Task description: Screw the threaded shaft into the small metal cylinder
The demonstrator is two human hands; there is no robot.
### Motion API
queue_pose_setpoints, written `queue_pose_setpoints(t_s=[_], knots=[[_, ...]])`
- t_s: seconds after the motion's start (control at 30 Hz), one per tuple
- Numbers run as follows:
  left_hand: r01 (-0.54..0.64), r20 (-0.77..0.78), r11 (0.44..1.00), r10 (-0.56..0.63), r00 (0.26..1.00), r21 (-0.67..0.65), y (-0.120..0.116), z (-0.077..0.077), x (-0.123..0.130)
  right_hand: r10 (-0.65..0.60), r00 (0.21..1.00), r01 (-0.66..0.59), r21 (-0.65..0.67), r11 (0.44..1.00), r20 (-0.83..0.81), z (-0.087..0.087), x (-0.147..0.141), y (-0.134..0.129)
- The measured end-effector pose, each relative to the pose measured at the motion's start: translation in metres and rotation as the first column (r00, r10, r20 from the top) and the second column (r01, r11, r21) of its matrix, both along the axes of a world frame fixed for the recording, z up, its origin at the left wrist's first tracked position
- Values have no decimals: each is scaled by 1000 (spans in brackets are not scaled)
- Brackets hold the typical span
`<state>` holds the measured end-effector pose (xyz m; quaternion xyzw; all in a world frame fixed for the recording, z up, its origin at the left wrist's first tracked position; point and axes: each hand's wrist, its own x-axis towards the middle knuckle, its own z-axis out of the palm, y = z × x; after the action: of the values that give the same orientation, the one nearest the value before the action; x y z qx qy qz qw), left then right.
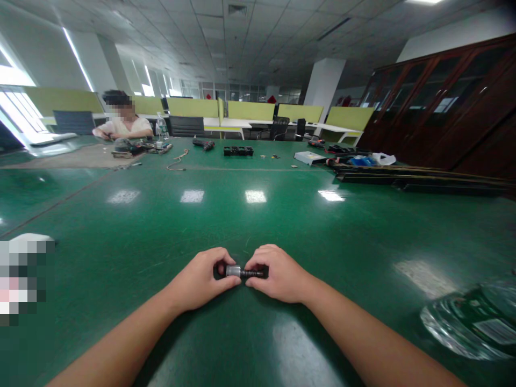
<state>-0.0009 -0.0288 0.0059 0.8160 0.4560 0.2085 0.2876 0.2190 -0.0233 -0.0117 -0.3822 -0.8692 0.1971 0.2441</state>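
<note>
Low over the green table, in the middle of the head view, my two hands meet at a small rod-shaped metal part. Its left end is a smooth silver sleeve (233, 270), with something dark behind it inside the curl of my fingers. The right portion is a dark ridged rod (253, 273), threaded or coiled; I cannot tell which. My left hand (205, 277) is closed, thumb and fingers round the silver sleeve. Closed on the dark rod is my right hand (278, 273), which hides part of its end. The two pieces lie end to end, in line.
A large water bottle (475, 320) lies at the right. Farther off are a power drill (203, 144), a black block-like part (238, 151), a white box (309, 157) and long dark strips (403, 177). Another person (124, 121) sits at the far left edge.
</note>
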Motion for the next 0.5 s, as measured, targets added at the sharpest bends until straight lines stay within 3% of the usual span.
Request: queue_pose_setpoints(t_s=[0.5], knots=[[2, -2, 1000, -2, 1000, 0, 0, -1, -1, -21, 1000, 21, -4, 1000, -2, 2, 1, 1]])
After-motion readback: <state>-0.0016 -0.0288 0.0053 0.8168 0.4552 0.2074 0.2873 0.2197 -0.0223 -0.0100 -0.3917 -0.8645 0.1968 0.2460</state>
